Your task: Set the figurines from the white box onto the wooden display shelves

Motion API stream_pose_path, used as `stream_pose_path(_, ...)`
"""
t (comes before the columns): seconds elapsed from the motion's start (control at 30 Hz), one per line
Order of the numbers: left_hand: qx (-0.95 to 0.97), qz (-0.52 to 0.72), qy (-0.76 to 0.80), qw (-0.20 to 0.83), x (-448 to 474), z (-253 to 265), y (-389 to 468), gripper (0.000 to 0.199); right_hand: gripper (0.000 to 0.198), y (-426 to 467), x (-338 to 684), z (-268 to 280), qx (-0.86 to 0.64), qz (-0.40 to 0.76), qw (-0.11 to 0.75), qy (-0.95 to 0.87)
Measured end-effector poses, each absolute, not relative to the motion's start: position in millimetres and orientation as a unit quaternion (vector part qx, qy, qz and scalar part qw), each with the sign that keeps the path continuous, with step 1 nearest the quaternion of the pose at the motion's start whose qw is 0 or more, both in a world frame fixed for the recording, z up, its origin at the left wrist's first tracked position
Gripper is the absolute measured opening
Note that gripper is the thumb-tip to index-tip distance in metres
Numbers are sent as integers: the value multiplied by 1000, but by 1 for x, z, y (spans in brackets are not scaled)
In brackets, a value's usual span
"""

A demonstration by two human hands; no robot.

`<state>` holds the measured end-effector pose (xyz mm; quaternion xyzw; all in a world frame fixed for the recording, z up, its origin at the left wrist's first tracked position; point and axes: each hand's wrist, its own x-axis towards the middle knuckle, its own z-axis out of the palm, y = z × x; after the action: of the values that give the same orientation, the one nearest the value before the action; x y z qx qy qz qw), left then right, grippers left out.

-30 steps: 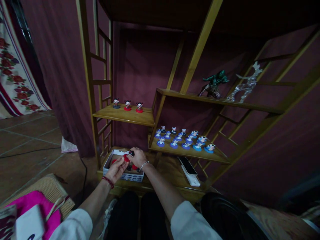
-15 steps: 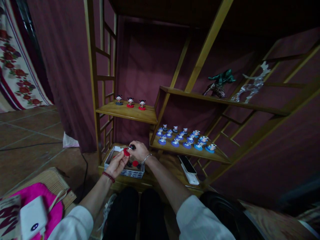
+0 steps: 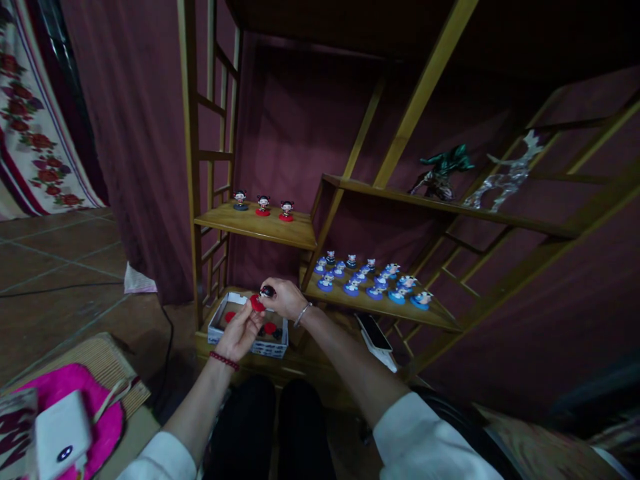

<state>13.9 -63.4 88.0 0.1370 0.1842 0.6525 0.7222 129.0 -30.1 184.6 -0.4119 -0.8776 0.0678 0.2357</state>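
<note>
Both my hands meet over an open cardboard box point(image 3: 270, 348) on the low shelf. Between them is a small doll figurine point(image 3: 267, 291) with a black head and a round red base point(image 3: 257, 303). My left hand point(image 3: 243, 331) grips the red base from below. My right hand point(image 3: 286, 299) has its fingers closed around the figurine's upper part, partly hiding it. Inside the box lie more red bases and dark figurine pieces, one red base point(image 3: 270, 328) showing below my hands. Three similar figurines point(image 3: 263, 205) stand on the upper left shelf.
Several blue-based figurines point(image 3: 351, 287) fill the right shelf, with a phone point(image 3: 375, 332) on a white object below it. A green figure point(image 3: 443, 170) and a clear deer point(image 3: 507, 172) stand higher up. At left, a white power bank point(image 3: 63, 433) lies on pink cloth point(image 3: 107, 410).
My hands have shifted slightly right with the figurine still between them. The camera view has moved a little. More of the box's left interior shows, with a red base there.
</note>
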Motion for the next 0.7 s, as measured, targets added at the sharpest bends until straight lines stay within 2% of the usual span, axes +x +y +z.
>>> stream_pose_path(0.4,99,649,166,736,22,99,-72,15,16,-32,136,195,-385,45,219,-895)
stream_pose_path(0.7,109,663,164,723,23,96,-74,10,21,-32,133,201,-393,20,150,-907)
